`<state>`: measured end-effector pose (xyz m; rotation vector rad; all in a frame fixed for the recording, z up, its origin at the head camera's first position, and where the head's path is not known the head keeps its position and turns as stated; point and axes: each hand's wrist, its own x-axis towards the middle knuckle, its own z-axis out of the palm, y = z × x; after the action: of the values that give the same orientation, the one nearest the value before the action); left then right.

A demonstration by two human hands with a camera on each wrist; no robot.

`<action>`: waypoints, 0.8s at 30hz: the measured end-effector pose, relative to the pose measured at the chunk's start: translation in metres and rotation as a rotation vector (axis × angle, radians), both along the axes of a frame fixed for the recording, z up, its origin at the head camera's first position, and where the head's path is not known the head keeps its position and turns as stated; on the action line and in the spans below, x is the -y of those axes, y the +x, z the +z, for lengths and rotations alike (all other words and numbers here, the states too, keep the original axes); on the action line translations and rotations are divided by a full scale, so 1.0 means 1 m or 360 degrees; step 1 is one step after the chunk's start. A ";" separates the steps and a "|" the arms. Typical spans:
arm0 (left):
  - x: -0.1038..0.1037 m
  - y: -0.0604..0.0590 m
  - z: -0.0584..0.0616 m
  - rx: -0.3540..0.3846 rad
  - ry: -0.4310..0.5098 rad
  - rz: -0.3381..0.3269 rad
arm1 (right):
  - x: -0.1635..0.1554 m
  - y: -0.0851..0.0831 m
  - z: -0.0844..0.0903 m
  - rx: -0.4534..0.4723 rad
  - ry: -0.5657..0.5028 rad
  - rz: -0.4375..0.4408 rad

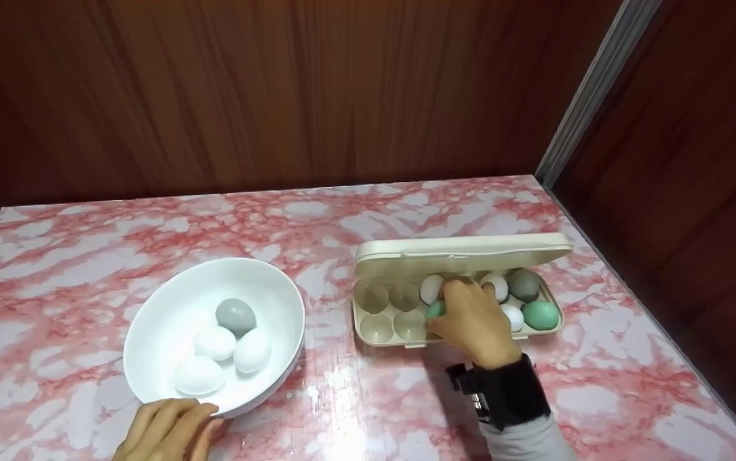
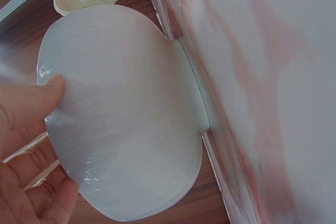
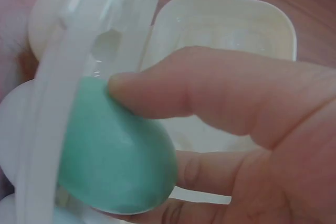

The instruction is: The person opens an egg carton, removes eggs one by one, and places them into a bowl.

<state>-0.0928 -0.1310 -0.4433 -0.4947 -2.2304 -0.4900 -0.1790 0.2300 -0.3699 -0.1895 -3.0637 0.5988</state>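
Observation:
A cream egg carton (image 1: 377, 333) lies open on the pink marbled table, lid (image 1: 464, 251) tipped back. My right hand (image 1: 473, 320) reaches into it and its thumb (image 3: 210, 85) and fingers pinch a green egg (image 1: 435, 310) (image 3: 113, 150) in the front row. More eggs, white, grey and green (image 1: 539, 314), fill the carton's right end; the left cups are bare. A white bowl (image 1: 169, 301) (image 2: 126, 119) holds three white eggs (image 1: 214, 342) and a grey one (image 1: 236, 315). My left hand (image 1: 166, 429) grips the bowl's near rim, thumb (image 2: 31, 103) on its outside.
Dark wood panels close in the back and right side, with a metal strip (image 1: 589, 89) at the corner. The table edge (image 1: 662, 326) runs close beside the carton on the right.

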 end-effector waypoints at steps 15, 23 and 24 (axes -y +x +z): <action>0.001 -0.001 -0.002 -0.0044 0.0033 -0.0010 | 0.011 0.005 0.003 -0.0144 -0.0204 0.0056; 0.001 -0.001 0.000 -0.0021 0.0018 -0.0002 | 0.023 0.008 0.004 -0.0257 -0.0198 0.0112; 0.001 -0.001 0.000 -0.0027 0.0018 -0.0003 | 0.025 0.008 0.004 -0.0268 -0.0203 0.0120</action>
<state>-0.0939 -0.1319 -0.4429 -0.4938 -2.2099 -0.4975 -0.1714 0.2050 -0.3657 -0.0229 -2.8831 0.7726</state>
